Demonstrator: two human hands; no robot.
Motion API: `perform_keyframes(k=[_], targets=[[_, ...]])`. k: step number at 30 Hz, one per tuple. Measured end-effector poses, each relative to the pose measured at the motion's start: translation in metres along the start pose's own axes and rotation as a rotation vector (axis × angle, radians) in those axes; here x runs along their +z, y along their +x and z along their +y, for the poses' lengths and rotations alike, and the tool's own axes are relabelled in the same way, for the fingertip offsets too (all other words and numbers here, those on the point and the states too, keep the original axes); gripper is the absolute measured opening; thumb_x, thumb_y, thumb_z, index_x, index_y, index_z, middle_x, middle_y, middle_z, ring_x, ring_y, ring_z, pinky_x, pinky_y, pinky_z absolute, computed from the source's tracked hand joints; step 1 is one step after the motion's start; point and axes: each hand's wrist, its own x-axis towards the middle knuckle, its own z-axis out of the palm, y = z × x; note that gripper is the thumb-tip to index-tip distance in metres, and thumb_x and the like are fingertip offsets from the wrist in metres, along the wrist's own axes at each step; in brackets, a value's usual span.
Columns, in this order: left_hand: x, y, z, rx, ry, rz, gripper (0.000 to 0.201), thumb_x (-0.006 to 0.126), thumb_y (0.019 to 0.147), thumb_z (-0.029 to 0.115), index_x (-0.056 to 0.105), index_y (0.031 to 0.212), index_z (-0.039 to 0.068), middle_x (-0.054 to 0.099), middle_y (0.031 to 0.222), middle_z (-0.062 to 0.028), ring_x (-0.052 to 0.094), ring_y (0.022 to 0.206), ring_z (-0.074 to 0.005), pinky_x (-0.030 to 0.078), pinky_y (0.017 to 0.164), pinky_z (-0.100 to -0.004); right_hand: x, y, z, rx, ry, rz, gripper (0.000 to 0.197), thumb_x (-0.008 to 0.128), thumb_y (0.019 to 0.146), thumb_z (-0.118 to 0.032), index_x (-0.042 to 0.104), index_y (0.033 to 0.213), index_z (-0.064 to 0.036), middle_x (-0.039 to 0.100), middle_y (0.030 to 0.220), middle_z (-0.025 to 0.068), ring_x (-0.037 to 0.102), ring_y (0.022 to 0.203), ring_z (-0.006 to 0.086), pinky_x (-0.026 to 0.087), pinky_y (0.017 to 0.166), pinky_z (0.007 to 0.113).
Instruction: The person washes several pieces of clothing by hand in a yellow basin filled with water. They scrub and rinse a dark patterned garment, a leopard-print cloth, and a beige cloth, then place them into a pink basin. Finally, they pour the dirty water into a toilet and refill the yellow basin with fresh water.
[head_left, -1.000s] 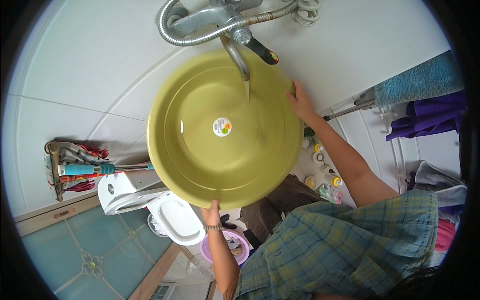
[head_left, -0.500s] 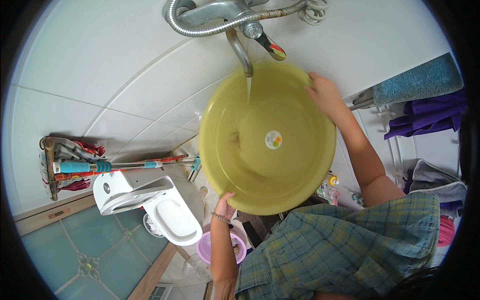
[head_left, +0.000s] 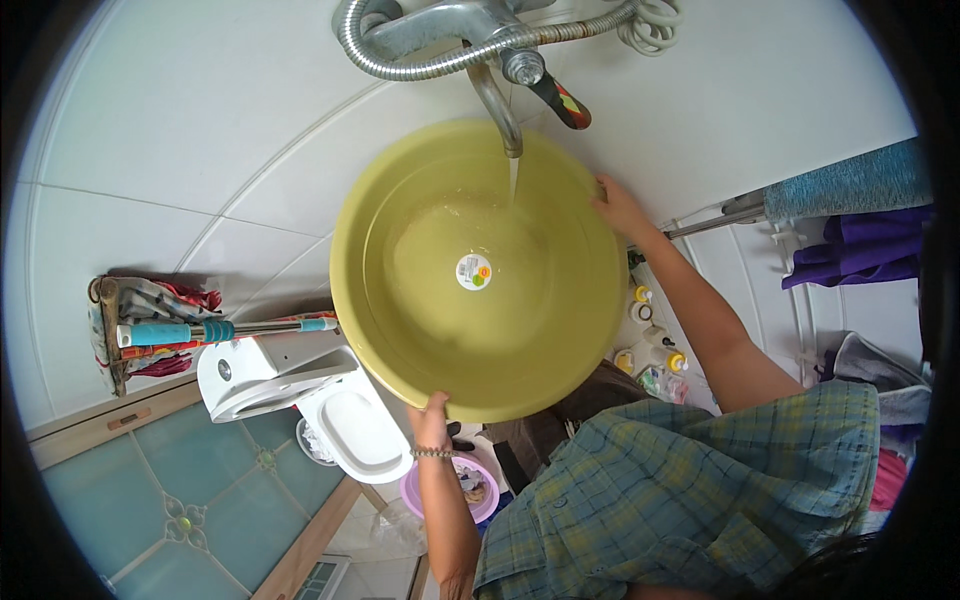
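Observation:
A large yellow-green plastic basin [head_left: 430, 320] is held up beneath the metal tap [head_left: 495, 105], its open side facing me. A thin stream of water [head_left: 513, 182] runs from the spout into it. On the basin's inside bottom is a round sticker [head_left: 473, 272]. My left hand [head_left: 431, 420], with a beaded bracelet at the wrist, is closed on the near rim. Gripping the right rim is my right hand [head_left: 622, 210]; some of its fingers are hidden behind the basin.
Left of the basin are a white toilet [head_left: 365, 430] and a mop handle [head_left: 170, 334] with blue grips. Below sits a pink tub [head_left: 480, 490]. Several bottles [head_left: 640, 310] stand at the right, under a rail with a blue towel [head_left: 850, 185]. A flexible shower hose [head_left: 420, 70] loops over the tap.
The basin has shifted left under the running tap, and both hands have moved left with it. The brownish streak inside it no longer shows. More bottles appear at its right.

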Motion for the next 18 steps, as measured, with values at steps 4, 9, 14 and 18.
perform_keyframes(k=[4, 9, 14, 18], targets=[[-0.016, 0.036, -0.020, 0.033, -0.088, -0.001, 0.054, 0.049, 0.068, -0.002, 0.039, 0.121, -0.001, 0.052, 0.109, -0.0098, 0.052, 0.100, -0.0228, 0.042, 0.087, -0.0325, -0.003, -0.025, -0.023, -0.034, 0.265, 0.101, 0.037, 0.052, 0.082, -0.010, 0.043, 0.116, -0.0003, 0.057, 0.100, 0.0167, 0.056, 0.092, 0.0276, 0.043, 0.082, 0.035], [-0.030, 0.086, -0.055, 0.002, -0.152, -0.132, 0.048, 0.049, 0.069, 0.000, 0.046, 0.117, -0.002, 0.054, 0.108, -0.0107, 0.054, 0.100, -0.0239, 0.045, 0.086, -0.0346, -0.027, -0.059, -0.057, -0.049, 0.380, 0.265, 0.036, 0.049, 0.086, -0.009, 0.038, 0.120, -0.0017, 0.054, 0.105, 0.0104, 0.053, 0.095, 0.0183, 0.042, 0.081, 0.029], [-0.004, 0.107, -0.063, -0.021, -0.206, -0.206, 0.046, 0.050, 0.070, 0.000, 0.046, 0.116, -0.002, 0.055, 0.107, -0.0112, 0.055, 0.098, -0.0235, 0.046, 0.084, -0.0338, -0.061, -0.089, -0.085, -0.006, 0.535, 0.335, 0.034, 0.047, 0.088, -0.005, 0.038, 0.120, -0.0009, 0.050, 0.111, 0.0097, 0.049, 0.100, 0.0118, 0.041, 0.083, 0.024], [-0.001, 0.118, -0.067, -0.042, -0.168, -0.262, 0.046, 0.052, 0.070, 0.001, 0.046, 0.116, -0.002, 0.055, 0.106, -0.0107, 0.056, 0.097, -0.0231, 0.046, 0.083, -0.0337, -0.072, -0.109, -0.087, -0.040, 0.478, 0.395, 0.033, 0.046, 0.088, -0.002, 0.038, 0.119, 0.0001, 0.049, 0.112, 0.0100, 0.049, 0.101, 0.0126, 0.041, 0.084, 0.025]])
